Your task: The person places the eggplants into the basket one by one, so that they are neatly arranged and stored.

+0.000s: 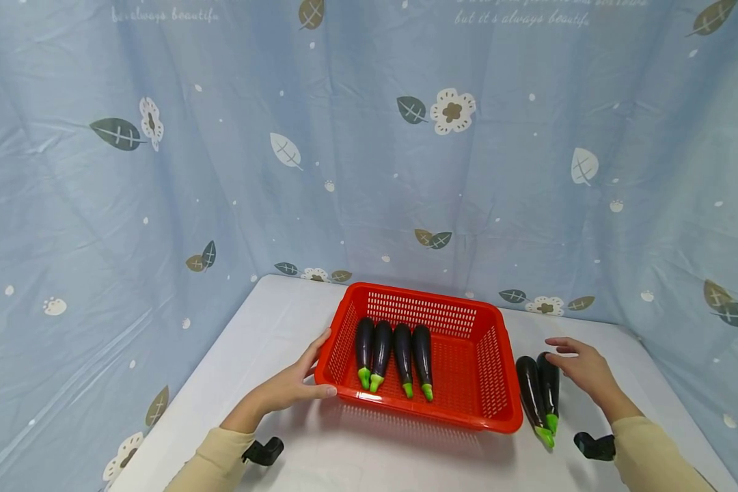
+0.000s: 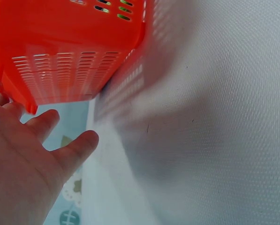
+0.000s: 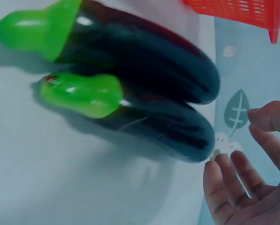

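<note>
A red plastic basket (image 1: 461,410) stands on the table with several dark eggplants (image 1: 382,348) side by side in its left half, green stem ends toward me. My left hand (image 1: 292,383) is at the basket's left rim, thumb spread apart from loosely bent fingers; in the left wrist view some fingertips reach the red rim. Two more eggplants (image 1: 530,393) lie together to the right of the basket. Over their far ends is my right hand (image 1: 584,369), fingers loosely bent with nothing between them. In the right wrist view its fingertips (image 3: 212,168) appear beside the nearer eggplant's rounded end.
The white table (image 1: 270,314) has a blue curtain (image 1: 357,184) with leaf and flower prints behind it and at both sides. A black wrist device (image 1: 263,451) is worn at the left sleeve, another black device (image 1: 593,446) at the right one.
</note>
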Action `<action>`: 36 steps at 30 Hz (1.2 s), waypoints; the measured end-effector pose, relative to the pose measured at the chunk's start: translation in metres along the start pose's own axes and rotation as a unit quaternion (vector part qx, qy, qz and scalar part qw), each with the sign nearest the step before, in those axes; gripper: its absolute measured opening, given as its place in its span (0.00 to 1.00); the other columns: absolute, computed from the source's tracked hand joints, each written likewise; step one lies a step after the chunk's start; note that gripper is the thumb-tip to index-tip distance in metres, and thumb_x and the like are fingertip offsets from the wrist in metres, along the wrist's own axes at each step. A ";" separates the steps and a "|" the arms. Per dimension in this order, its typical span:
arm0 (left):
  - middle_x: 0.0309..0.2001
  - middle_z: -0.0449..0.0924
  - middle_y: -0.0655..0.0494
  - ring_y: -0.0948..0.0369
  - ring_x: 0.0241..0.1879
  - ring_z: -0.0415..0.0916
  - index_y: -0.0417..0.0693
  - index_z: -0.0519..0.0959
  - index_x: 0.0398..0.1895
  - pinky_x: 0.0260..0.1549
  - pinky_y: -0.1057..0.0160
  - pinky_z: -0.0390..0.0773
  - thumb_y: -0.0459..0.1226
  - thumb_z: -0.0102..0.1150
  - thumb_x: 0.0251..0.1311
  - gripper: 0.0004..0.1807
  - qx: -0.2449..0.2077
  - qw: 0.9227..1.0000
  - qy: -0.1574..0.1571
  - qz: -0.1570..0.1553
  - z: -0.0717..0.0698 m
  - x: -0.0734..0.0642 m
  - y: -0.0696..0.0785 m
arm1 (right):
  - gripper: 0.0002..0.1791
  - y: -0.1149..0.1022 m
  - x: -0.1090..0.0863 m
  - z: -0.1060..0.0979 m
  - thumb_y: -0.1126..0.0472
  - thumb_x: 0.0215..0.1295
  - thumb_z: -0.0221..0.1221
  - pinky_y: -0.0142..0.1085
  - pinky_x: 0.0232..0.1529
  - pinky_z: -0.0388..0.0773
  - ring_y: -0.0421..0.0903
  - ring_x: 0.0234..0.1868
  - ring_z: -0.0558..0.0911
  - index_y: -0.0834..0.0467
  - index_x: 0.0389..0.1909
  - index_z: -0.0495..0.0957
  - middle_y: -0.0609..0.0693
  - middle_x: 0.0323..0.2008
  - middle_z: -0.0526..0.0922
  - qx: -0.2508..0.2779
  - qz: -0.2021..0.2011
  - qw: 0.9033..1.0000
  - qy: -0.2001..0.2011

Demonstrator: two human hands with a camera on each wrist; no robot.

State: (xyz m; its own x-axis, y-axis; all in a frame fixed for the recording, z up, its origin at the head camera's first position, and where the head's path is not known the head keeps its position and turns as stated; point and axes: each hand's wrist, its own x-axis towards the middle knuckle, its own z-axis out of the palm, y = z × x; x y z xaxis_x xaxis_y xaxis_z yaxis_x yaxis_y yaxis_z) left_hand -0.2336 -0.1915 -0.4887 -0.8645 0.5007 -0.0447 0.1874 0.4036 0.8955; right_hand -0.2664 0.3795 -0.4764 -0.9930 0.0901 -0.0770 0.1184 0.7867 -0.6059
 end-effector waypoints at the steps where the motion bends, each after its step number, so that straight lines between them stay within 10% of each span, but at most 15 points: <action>1: 0.83 0.36 0.57 0.48 0.79 0.44 0.61 0.36 0.84 0.71 0.41 0.61 0.51 0.69 0.59 0.60 0.001 1.000 0.000 0.000 0.000 0.000 0.000 | 0.30 0.003 0.000 0.001 0.53 0.73 0.58 0.55 0.48 0.84 0.70 0.53 0.78 0.68 0.68 0.68 0.78 0.63 0.66 0.002 0.005 1.000 -0.003; 36: 0.83 0.37 0.52 0.45 0.78 0.46 0.57 0.36 0.84 0.70 0.38 0.63 0.49 0.69 0.60 0.60 0.002 1.000 0.001 0.015 0.000 0.002 -0.002 | 0.36 0.033 -0.013 0.009 0.55 0.71 0.59 0.50 0.45 0.86 0.76 0.58 0.73 0.69 0.72 0.59 0.82 0.65 0.57 0.059 0.048 0.996 -0.047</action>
State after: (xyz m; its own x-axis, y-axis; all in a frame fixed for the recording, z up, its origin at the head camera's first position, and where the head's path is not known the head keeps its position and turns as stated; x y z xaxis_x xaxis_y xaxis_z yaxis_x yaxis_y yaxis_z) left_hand -0.2362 -0.1914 -0.4908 -0.8594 0.5109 -0.0178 0.2142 0.3915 0.8949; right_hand -0.2495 0.3984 -0.5024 -0.9728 0.0996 -0.2093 0.2180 0.6995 -0.6805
